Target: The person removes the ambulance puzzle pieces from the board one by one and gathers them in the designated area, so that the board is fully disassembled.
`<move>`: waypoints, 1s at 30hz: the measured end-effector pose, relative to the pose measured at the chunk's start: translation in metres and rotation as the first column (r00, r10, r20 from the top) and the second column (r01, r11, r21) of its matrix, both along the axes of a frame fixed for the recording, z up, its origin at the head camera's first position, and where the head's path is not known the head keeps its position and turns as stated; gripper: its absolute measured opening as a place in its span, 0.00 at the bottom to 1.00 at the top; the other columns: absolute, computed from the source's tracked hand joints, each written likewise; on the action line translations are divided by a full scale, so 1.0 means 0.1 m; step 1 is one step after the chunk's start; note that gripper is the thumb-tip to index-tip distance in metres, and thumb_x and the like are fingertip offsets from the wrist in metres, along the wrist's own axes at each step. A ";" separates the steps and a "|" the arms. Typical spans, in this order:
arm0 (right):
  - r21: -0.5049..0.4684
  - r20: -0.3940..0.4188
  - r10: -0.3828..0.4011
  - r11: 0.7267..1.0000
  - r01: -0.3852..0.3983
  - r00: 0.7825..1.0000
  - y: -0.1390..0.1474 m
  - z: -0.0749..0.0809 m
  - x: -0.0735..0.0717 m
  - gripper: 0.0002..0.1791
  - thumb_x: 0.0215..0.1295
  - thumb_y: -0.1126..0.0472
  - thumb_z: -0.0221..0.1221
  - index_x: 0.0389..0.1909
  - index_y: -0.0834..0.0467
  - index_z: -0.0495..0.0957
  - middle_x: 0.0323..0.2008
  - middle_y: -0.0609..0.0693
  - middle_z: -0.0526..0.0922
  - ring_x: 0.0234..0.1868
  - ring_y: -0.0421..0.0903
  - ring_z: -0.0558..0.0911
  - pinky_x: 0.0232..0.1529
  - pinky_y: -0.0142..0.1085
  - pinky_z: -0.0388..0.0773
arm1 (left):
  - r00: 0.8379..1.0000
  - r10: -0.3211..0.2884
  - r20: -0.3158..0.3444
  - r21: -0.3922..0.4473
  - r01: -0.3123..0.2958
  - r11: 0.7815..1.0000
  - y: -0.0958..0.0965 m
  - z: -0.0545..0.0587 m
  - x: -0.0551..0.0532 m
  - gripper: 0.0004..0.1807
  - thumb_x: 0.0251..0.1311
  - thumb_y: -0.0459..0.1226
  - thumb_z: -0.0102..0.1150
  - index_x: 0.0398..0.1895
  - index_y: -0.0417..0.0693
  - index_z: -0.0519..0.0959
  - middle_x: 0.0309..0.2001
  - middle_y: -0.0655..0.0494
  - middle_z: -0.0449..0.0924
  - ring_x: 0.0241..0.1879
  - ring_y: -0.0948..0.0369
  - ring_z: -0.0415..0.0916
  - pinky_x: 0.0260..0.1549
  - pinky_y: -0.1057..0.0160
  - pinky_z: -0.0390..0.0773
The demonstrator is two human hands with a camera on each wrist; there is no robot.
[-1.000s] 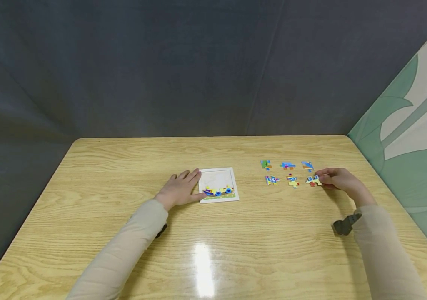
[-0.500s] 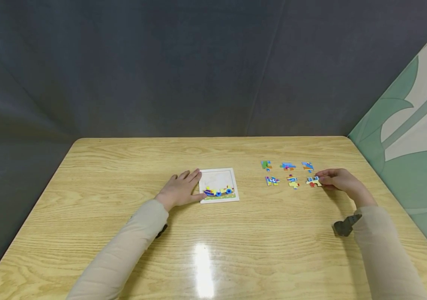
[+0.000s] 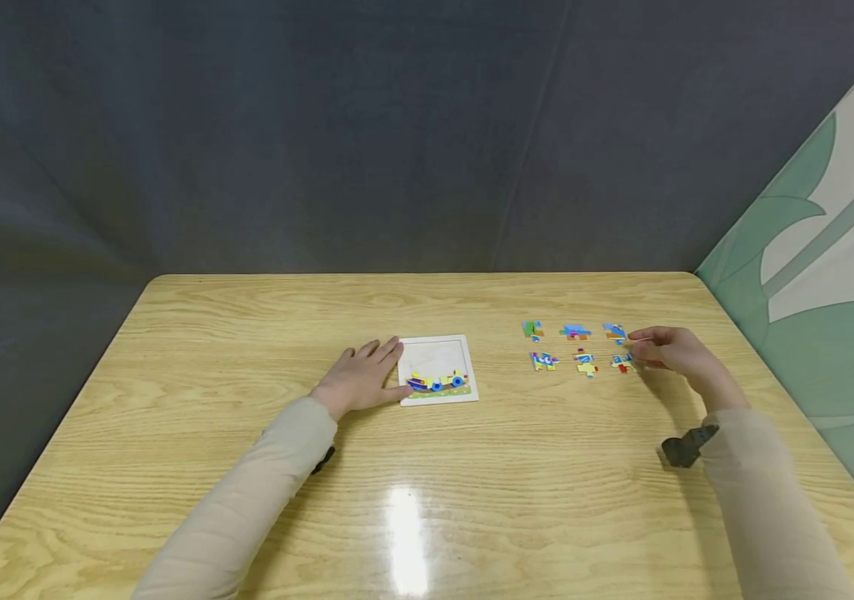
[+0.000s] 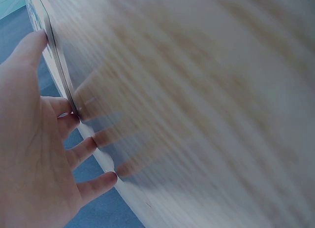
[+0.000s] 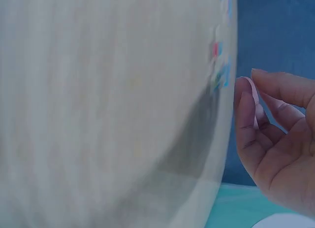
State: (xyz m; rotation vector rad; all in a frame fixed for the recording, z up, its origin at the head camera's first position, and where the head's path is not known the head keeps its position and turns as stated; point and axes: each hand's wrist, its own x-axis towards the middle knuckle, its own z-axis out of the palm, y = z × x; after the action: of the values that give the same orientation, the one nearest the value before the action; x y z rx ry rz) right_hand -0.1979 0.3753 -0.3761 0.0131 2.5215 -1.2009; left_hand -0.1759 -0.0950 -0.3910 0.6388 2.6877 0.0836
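My left hand (image 3: 359,380) lies with spread, fairly straight fingers at the left side of a white square puzzle frame (image 3: 441,402). Its thumb and fingertips touch the frame's edge. Along the frame's lower part lies a strip of joined puzzle picture (image 3: 437,383) with a yellow and blue vehicle. At the right, my right hand (image 3: 676,354) hovers beside a puzzle piece (image 3: 621,363) with red and yellow on it. Its fingers are loosely bent, apart from that piece, and I see no piece between them. The right wrist view shows this hand (image 5: 280,134) from the palm side.
Several other loose pieces lie in two rows: a green one (image 3: 532,330), blue ones (image 3: 575,332) (image 3: 615,332), a purple-blue one (image 3: 544,361) and a yellow one (image 3: 586,364). A dark curtain (image 3: 427,142) hangs behind the wooden table (image 3: 516,467); a leaf-patterned wall is at the right.
My right hand has let go of the red and yellow puzzle piece and risen slightly away from it. The piece now lies a little further left. My left hand has stayed put.
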 end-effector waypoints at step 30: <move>-0.072 -0.143 0.208 0.973 -0.219 0.968 -1.68 0.10 -0.10 0.19 0.66 0.68 0.54 0.56 0.70 0.73 0.50 0.69 0.78 0.46 0.54 0.81 0.46 0.38 0.79 | 0.995 0.009 0.095 0.025 -0.012 1.000 -0.04 0.04 -0.05 0.51 0.59 0.67 0.46 0.77 0.55 0.40 0.78 0.60 0.35 0.77 0.50 0.39 0.74 0.42 0.44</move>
State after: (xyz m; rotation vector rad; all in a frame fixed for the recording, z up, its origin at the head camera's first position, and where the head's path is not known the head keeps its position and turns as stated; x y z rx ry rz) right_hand -0.2075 0.2074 -0.3660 -0.3641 2.5021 -1.2585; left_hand -0.1805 -0.0994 -0.3872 0.6127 2.6028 0.1482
